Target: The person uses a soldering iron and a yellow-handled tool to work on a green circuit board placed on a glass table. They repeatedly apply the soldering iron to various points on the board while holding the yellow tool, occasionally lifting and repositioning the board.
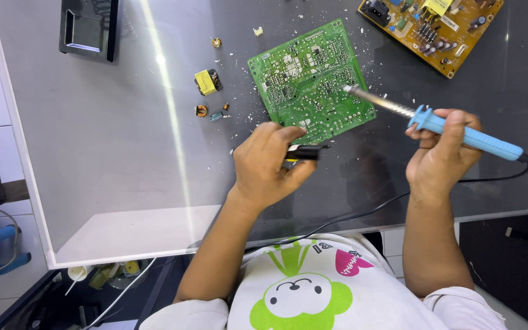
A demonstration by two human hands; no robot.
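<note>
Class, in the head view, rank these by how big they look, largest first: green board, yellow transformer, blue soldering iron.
1. Green board
2. Blue soldering iron, long yet thin
3. Yellow transformer

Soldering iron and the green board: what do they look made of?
Soldering iron in the right hand: light blue handle, likely matte plastic; shaft and tip look bare grey metal with a dull shine. Green board: probably rigid laminate, glossy green coating dotted with silvery solder points.
</note>
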